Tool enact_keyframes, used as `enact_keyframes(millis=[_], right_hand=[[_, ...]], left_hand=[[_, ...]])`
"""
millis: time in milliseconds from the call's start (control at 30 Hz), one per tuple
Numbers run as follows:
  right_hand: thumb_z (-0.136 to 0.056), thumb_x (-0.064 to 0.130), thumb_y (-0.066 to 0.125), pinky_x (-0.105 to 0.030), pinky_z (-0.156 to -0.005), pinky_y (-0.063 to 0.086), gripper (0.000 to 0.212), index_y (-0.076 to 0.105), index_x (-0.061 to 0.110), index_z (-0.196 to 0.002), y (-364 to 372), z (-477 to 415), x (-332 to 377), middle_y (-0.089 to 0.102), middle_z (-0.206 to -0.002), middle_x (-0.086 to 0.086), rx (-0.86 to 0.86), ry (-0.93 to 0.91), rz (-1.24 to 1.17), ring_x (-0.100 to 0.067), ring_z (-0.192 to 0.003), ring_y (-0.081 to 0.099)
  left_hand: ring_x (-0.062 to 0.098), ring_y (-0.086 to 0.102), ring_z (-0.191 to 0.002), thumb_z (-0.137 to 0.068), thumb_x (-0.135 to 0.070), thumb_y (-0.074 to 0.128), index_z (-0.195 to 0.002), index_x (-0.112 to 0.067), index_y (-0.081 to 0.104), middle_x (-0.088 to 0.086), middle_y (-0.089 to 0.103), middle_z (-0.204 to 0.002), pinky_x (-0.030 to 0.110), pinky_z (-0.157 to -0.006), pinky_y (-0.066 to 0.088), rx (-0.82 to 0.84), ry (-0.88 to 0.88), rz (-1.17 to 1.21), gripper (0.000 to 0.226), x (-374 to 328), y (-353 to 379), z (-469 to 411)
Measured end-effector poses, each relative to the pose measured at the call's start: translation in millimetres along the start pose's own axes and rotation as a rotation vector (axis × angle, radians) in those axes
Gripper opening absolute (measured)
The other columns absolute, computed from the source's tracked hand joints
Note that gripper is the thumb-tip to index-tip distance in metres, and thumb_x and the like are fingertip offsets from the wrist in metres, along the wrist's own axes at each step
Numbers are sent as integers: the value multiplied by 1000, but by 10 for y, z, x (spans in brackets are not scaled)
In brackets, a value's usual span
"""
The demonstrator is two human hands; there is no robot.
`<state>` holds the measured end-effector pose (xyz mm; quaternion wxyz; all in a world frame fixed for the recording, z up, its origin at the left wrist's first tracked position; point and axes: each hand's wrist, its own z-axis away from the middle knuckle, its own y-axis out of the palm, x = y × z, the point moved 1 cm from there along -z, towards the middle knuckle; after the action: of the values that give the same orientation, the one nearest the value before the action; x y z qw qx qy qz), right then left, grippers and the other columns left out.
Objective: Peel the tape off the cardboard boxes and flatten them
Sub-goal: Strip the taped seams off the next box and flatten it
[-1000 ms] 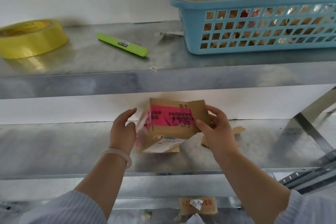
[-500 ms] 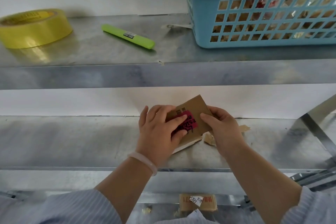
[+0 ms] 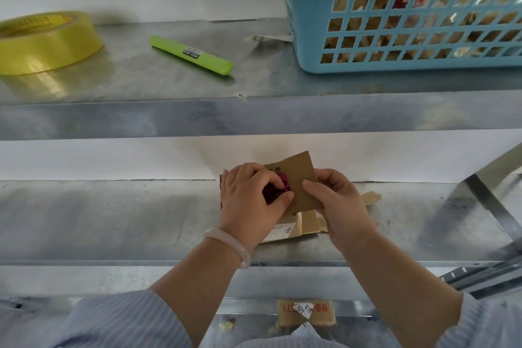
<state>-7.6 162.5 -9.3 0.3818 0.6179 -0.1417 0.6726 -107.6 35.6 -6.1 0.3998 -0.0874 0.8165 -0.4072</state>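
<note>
A small brown cardboard box with a pink label stands on the middle metal shelf. My left hand lies over its front, fingers curled onto the pink label, thumb tip at the label's lower edge. My right hand grips the box's right flap, thumb on the front face. The box's lower part with a white shipping label shows under my left hand. A torn brown scrap lies just right of my right hand.
On the upper shelf sit a yellow tape roll, a green utility knife and a blue basket holding crumpled tape. Another cardboard box lies on the lower level. A diagonal metal brace stands at the right.
My left hand moved from the box's left side onto its front and now curls tighter over the pink label. The box was turned and tilted between both hands.
</note>
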Motion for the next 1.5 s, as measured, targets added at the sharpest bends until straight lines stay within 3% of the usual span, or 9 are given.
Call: enact_keyframes(millis=[167,333,600,700,867,1000,1133,1267,1500], right_hand=[[-84,0,67,-27,-67,54,15,64,10,-95,40,5,13,73,-88,-8,-10,-21,10,-18,-79,69],[-83,4,70,-35,-78,56,15,65,15,-92,67,3,17,71,-86,-4,-45,-74,96,-17,-81,67],[-85,10,68,-43,-85,56,10,63,17,-89,100,-53,-13,70,-93,-10,-127,-22,98,-27,-89,66],[-89,13,64,-45,-91,54,10,64,12,-99,98,-54,-64,70,-100,-15,-65,72,77,-28,-93,66],[-93,18,58,-43,-95,52,13,69,24,-96,126,-57,-81,73,-95,-1,8,47,235,-20,-96,67],[-93,18,58,-44,-95,52,13,71,16,-97,120,-64,-77,74,-94,-6,21,102,197,-25,-96,68],[-93,11,58,-39,-91,54,15,72,12,-94,122,-29,-89,75,-93,-9,33,100,110,-23,-91,69],[-93,12,59,-33,-84,55,14,73,15,-90,153,10,-110,75,-88,-5,17,75,113,-20,-86,70],[-91,13,62,-35,-85,56,12,74,16,-89,117,31,-120,75,-87,-4,-6,76,130,-20,-87,70]], left_hand=[[5,30,-96,-71,-52,61,-80,-33,57,-14,46,-96,48,-99,37,14,-7,-31,21,-70,-55,1],[19,37,-116,-87,-49,53,-93,-25,58,-6,42,-110,61,-110,24,170,-32,-377,25,-279,-113,-10],[20,48,-106,-87,-47,53,-87,-26,58,-5,48,-103,66,-106,27,115,49,-451,22,-285,-112,-11],[20,51,-99,-84,-47,55,-84,-28,58,-8,53,-92,60,-105,31,86,111,-487,19,-194,-150,-36],[17,55,-88,-83,-50,59,-80,-30,59,-12,60,-86,37,-84,44,67,91,-374,20,-154,-131,-24],[7,43,-89,-78,-55,65,-86,-31,64,-14,58,-93,36,-94,43,30,5,-183,25,-77,-96,1],[6,42,-92,-81,-50,66,-86,-33,65,-16,55,-94,42,-101,38,86,-54,-142,18,-81,-140,-38],[13,46,-108,-88,-47,59,-92,-32,64,-14,50,-103,51,-108,31,180,-115,-252,16,-176,-170,-26],[20,38,-117,-99,-40,39,-105,-24,57,-4,41,-118,60,-109,25,312,-133,-463,25,-298,-84,8]])
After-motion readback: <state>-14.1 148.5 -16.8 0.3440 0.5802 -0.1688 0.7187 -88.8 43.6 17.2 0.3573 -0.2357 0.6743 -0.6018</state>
